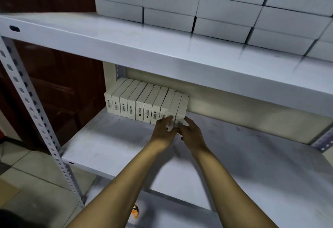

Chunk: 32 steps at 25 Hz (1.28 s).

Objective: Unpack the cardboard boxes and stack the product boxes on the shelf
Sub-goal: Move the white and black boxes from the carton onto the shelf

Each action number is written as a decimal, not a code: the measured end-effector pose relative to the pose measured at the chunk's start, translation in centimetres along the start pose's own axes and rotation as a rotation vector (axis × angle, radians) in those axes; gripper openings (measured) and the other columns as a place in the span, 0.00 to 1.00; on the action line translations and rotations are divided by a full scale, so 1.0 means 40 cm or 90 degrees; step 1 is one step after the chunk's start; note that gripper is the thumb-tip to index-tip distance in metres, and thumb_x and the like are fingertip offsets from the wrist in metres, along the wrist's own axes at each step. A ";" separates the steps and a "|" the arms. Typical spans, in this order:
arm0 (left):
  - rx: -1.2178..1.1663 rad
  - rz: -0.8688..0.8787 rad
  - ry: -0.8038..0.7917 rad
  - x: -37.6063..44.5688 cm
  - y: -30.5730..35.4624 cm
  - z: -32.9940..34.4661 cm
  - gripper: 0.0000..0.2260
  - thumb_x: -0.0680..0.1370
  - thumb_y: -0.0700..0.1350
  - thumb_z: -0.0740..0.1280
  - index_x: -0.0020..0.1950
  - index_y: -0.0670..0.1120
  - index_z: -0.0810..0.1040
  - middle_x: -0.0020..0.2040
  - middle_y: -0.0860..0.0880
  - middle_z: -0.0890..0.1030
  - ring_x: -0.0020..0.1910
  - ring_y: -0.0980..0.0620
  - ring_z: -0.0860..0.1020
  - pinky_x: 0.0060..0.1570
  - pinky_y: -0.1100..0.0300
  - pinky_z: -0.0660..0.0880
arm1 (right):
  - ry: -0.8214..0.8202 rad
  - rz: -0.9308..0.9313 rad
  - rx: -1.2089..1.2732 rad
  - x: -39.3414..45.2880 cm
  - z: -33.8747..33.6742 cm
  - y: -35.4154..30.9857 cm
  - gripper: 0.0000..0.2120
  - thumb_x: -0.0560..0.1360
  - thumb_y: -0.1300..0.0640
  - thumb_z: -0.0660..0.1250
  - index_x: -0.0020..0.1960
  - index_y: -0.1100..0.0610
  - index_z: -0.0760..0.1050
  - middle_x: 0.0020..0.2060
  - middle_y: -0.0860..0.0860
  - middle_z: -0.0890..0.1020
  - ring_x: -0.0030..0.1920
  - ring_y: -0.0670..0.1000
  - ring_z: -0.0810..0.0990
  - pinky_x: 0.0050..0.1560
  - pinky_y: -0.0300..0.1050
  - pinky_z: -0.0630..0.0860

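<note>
Both hands at row end: left hand and right hand each pinching an end product box. Grip tight, blurred. Risk: hard shove tips leaning row sideways on shelf.

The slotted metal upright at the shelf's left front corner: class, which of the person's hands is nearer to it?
Left. The left hand is on the side of the slotted metal upright, at the row's end boxes; the right hand is just beyond it, farther right.

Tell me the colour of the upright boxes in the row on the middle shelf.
Cream-white, with black barcodes on their front ends; the head view shows the row of boxes.
</note>
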<state>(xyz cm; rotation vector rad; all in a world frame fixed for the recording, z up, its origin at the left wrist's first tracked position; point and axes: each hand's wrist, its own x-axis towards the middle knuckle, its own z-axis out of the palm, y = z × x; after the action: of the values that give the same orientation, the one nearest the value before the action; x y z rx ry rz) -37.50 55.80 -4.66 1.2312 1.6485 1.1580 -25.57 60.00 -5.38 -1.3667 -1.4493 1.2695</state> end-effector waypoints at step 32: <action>0.205 0.063 0.157 -0.150 -0.066 -0.096 0.18 0.81 0.42 0.65 0.72 0.49 0.74 0.72 0.48 0.75 0.71 0.47 0.71 0.70 0.50 0.71 | -0.076 -0.142 -0.138 -0.109 0.071 0.037 0.16 0.81 0.61 0.61 0.66 0.49 0.75 0.59 0.45 0.80 0.57 0.46 0.78 0.57 0.39 0.74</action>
<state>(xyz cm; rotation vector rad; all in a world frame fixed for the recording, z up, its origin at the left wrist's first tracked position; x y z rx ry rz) -40.31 48.84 -5.69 1.4264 2.0396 1.1735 -27.37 55.13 -7.01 -1.2409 -1.8109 1.0904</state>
